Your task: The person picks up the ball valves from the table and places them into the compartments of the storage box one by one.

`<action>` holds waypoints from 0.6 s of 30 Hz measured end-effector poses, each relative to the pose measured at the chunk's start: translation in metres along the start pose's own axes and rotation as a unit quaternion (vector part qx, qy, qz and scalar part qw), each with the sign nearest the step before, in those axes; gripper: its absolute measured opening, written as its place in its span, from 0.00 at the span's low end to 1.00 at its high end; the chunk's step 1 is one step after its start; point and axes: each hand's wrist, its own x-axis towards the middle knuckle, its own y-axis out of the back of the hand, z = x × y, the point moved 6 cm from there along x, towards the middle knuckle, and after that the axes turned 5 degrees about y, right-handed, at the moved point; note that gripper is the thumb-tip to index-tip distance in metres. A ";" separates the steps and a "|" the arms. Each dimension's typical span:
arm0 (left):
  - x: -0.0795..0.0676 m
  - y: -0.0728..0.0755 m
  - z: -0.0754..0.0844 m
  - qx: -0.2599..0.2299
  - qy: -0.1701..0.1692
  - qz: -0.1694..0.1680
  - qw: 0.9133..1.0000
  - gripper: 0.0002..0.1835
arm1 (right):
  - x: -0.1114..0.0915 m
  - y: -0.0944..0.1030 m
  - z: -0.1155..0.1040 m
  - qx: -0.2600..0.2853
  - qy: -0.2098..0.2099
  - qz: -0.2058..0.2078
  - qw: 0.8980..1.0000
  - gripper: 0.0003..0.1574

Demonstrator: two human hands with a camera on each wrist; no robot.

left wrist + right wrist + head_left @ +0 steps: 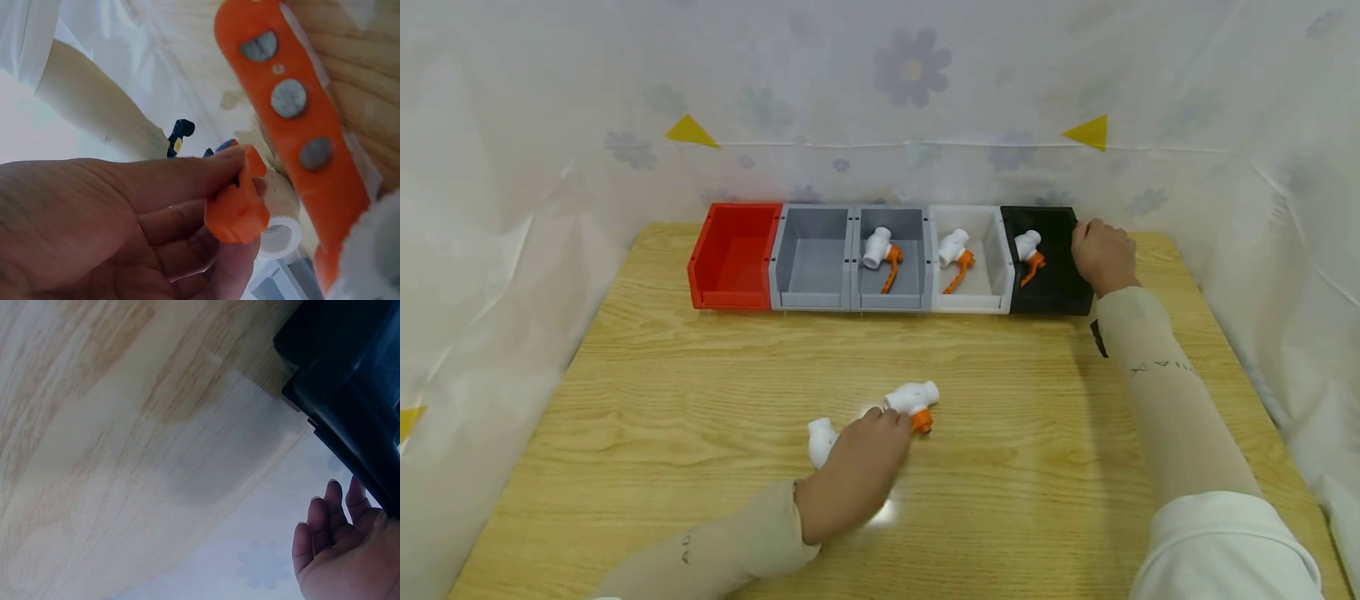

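My left hand (pixel 853 475) pinches the orange handle (pixel 240 209) of a white plastic ball valve (pixel 912 397) between thumb and fingers, low over the table. Close beside that hand lies a second white valve (pixel 822 442), partly covered by it in the head view. Its orange lever (pixel 290 100), set with grey discs, looms large in the left wrist view. At the far right, my right hand (pixel 1105 254) rests against the right side of the black bin (pixel 1060 300). Its fingers are loosely bent outside the bin, holding nothing visible; the thumb is hidden.
Left of the black bin stand a white bin (pixel 970 304), two grey bins (pixel 812 300) and a red bin (pixel 730 300), in one row. One valve each lies in the black bin, the white bin and the right grey bin. White sheeting (pixel 850 75) surrounds the wooden table (pixel 700 392).
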 end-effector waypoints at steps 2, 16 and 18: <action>0.001 0.000 -0.002 -0.016 0.003 -0.006 1.000 0.10 | 0.000 0.000 0.000 0.000 0.000 -0.001 1.000 0.45; 0.007 0.000 -0.008 -0.061 0.008 -0.015 0.998 0.07 | -0.001 0.000 -0.001 -0.007 -0.004 0.000 1.000 0.44; 0.007 0.000 -0.008 -0.067 0.006 -0.015 0.998 0.07 | -0.001 0.000 -0.001 -0.006 -0.003 0.003 1.000 0.44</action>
